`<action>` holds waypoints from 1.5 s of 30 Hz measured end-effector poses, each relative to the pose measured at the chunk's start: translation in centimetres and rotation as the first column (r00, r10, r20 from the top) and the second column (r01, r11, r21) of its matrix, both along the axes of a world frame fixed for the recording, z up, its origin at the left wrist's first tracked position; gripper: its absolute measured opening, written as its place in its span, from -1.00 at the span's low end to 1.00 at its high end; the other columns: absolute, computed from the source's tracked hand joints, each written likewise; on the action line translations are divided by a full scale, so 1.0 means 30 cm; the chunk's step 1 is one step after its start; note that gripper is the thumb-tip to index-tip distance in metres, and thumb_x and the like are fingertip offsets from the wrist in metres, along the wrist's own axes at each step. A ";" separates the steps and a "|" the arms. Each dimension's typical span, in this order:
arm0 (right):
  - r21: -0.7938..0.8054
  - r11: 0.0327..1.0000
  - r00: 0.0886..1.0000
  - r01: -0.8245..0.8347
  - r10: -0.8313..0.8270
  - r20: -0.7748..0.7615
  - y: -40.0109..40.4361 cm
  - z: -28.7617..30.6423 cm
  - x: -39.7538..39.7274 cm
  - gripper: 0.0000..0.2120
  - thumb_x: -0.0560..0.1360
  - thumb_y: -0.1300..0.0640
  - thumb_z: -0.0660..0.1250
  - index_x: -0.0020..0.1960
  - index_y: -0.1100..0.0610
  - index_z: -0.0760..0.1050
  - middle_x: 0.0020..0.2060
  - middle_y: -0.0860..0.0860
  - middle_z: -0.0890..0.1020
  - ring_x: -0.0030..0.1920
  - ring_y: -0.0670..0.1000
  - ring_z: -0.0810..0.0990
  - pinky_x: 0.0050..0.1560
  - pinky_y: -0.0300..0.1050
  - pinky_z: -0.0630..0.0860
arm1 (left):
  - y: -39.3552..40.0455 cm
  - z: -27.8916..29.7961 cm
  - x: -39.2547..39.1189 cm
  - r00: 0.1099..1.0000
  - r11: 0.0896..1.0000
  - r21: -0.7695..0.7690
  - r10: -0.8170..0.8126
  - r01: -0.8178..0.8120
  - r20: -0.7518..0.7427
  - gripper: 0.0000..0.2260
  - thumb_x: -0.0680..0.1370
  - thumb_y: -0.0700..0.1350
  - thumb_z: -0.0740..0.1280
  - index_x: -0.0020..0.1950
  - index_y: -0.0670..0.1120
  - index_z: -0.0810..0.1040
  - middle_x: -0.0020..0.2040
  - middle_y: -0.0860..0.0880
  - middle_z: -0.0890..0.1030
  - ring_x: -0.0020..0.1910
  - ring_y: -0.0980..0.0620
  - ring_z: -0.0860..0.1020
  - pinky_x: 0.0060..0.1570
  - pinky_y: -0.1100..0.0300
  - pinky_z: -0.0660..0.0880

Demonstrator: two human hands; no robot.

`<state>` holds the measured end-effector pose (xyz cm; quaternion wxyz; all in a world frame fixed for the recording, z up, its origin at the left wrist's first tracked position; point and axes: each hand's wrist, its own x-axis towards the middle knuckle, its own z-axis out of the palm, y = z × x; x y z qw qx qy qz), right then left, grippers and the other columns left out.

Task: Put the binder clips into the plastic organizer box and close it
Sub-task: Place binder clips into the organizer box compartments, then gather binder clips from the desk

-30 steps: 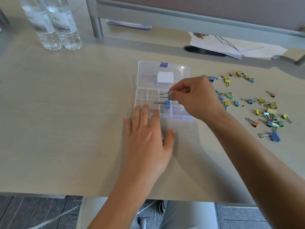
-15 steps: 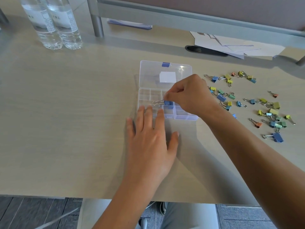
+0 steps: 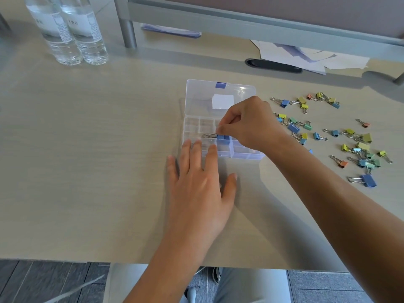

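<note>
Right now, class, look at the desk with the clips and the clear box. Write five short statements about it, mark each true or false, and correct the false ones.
1. The organizer box lies open. True.
2. The right hand pinches a blue clip over the box's compartments. True.
3. The left hand grips a bottle. False: it lies flat on the desk, fingertips at the box's near edge.
4. The loose clips lie left of the box. False: they are scattered to its right.
5. Two water bottles stand at the far left. True.
</note>
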<state>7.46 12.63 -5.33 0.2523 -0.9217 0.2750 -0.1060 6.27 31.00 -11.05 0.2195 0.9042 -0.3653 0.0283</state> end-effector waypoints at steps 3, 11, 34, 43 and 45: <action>0.011 1.000 1.000 -0.003 0.003 0.022 0.001 -0.008 -0.002 -0.95 0.42 0.14 0.53 -0.21 0.03 0.73 -0.35 -0.16 0.69 -0.28 -0.15 0.63 -0.23 -0.23 0.59 | -0.002 -0.001 -0.001 1.000 1.000 0.001 -0.002 0.002 0.001 -0.43 0.58 0.23 0.07 0.50 -0.04 0.34 0.55 -0.11 0.30 0.60 -0.13 0.10 0.51 -0.23 0.11; 0.032 1.000 0.995 0.000 -0.003 0.101 -0.029 -0.016 -0.047 -0.96 0.47 0.16 0.51 -0.14 0.06 0.73 -0.32 -0.14 0.69 -0.27 -0.13 0.64 -0.17 -0.18 0.61 | -0.003 0.038 -0.004 0.999 0.988 -0.148 0.027 -0.031 -0.032 -0.54 0.58 0.12 0.18 0.40 -0.07 0.44 0.39 -0.09 0.44 0.45 -0.13 0.34 0.36 -0.16 0.33; -0.001 0.986 0.981 -0.166 0.165 0.098 -0.035 -0.030 -0.157 -0.65 0.61 0.26 0.20 0.07 -0.04 0.71 -0.15 -0.09 0.71 -0.16 -0.08 0.63 -0.07 -0.16 0.58 | -0.129 0.065 0.091 0.997 0.998 -0.033 -0.056 0.054 -0.052 -0.60 0.61 -0.14 0.10 0.41 -0.06 0.49 0.22 0.05 0.52 0.25 -0.02 0.49 0.52 -0.09 0.12; 0.278 0.960 0.953 -0.018 -0.067 0.294 -0.099 0.028 -0.285 -0.69 0.63 0.30 0.22 0.07 0.05 0.71 -0.22 -0.06 0.70 -0.29 -0.21 0.59 -0.24 -0.41 0.49 | -0.142 0.080 0.087 0.999 0.971 -0.238 -0.026 0.031 0.025 -0.56 0.52 -0.11 -0.01 0.09 -0.15 0.64 0.03 -0.05 0.65 0.01 -0.14 0.56 0.14 -0.04 0.51; 0.325 0.944 0.944 0.050 -0.151 0.294 -0.133 0.033 -0.335 -0.69 0.62 0.28 0.22 0.03 0.03 0.71 -0.24 -0.06 0.71 -0.31 -0.20 0.58 -0.26 -0.40 0.48 | -0.156 0.094 0.072 0.999 0.960 -0.276 -0.023 0.036 0.049 -0.57 0.50 -0.09 0.00 0.07 -0.14 0.64 0.02 -0.05 0.63 0.02 -0.16 0.56 0.12 -0.06 0.50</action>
